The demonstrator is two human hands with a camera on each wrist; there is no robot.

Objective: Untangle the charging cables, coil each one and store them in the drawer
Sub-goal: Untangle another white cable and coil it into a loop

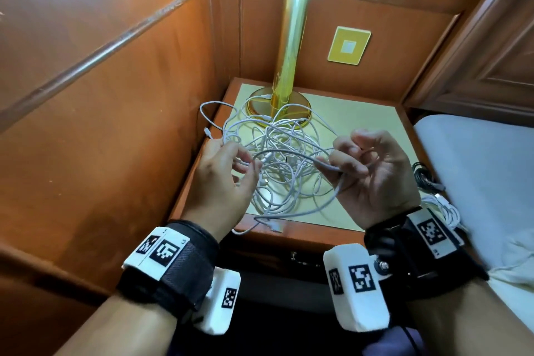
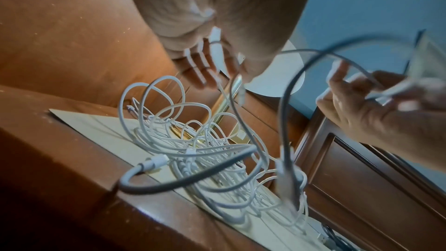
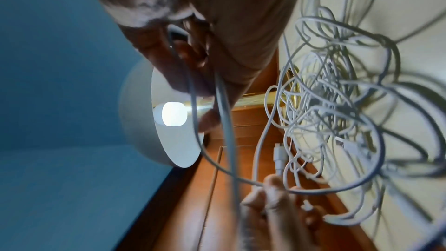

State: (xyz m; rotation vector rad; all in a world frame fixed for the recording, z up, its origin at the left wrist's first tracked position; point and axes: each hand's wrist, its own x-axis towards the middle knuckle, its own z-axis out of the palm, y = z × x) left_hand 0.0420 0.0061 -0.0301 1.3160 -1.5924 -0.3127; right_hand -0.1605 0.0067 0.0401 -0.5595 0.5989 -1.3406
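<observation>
A tangle of several white charging cables [image 1: 284, 170] lies on the cream top of the nightstand [image 1: 361, 124], in front of the lamp base. My left hand [image 1: 245, 163] is palm up at the tangle's left edge, fingers curled round white strands; in the left wrist view a strand [image 2: 214, 49] runs across its palm. My right hand [image 1: 341, 159] pinches a thicker white cable [image 1: 289, 152] that arcs between both hands above the pile. One connector [image 1: 274, 225] hangs over the front edge. The drawer front [image 1: 300, 258] sits in shadow below.
A gold lamp [image 1: 289, 52] with a lit shade stands at the back of the nightstand. Wood panelling closes in the left and back. A black cable [image 1: 424, 176] and a white cable bundle [image 1: 448, 208] lie at the right, beside the white bed [image 1: 476, 167].
</observation>
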